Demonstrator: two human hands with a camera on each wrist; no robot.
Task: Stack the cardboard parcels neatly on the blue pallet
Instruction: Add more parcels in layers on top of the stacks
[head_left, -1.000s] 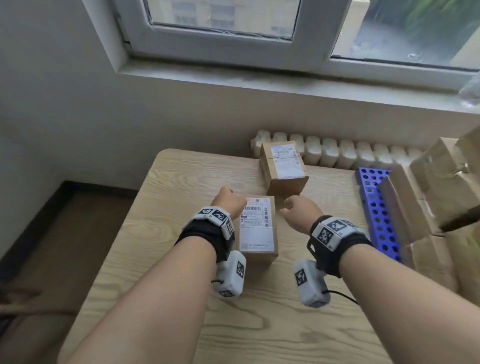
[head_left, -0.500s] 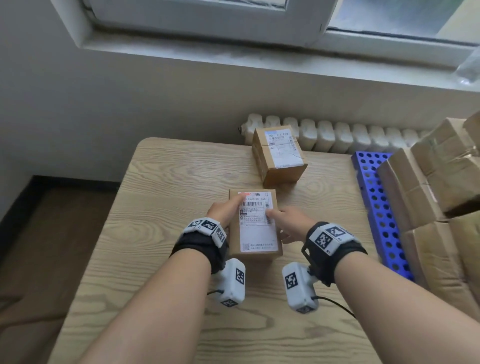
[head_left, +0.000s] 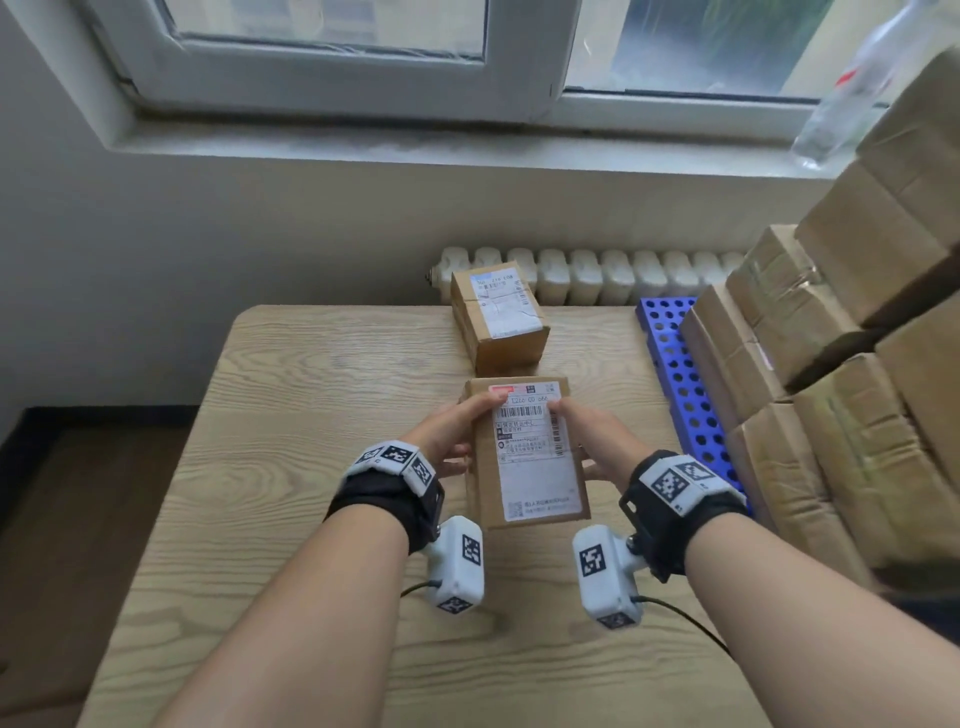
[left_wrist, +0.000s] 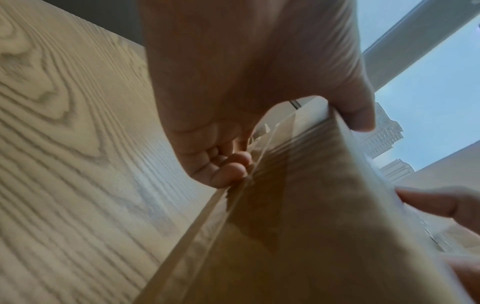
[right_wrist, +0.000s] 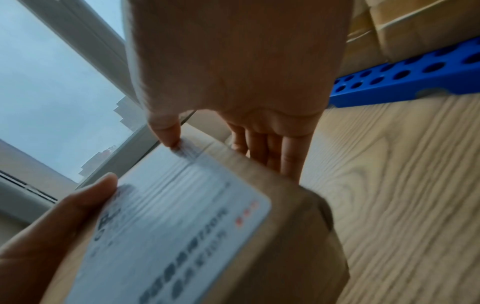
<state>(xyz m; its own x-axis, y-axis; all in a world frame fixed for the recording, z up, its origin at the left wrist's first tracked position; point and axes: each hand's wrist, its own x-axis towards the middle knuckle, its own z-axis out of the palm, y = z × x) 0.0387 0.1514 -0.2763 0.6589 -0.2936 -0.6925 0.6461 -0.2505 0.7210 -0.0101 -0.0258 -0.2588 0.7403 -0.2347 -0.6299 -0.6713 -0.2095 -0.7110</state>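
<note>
Labelled parcel (head_left: 524, 457) gripped between both hands (head_left: 451, 434) (head_left: 597, 441); stacked parcels (head_left: 810, 364) on blue pallet (head_left: 680, 374).

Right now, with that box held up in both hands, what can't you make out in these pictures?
- Label print: smeared by motion blur in the right wrist view.
- Held box underside: hidden in the head view.
- Blue pallet: mostly covered by stacked boxes, which the right edge cuts off.
- Left hand fingertips: tucked behind the box.
</note>
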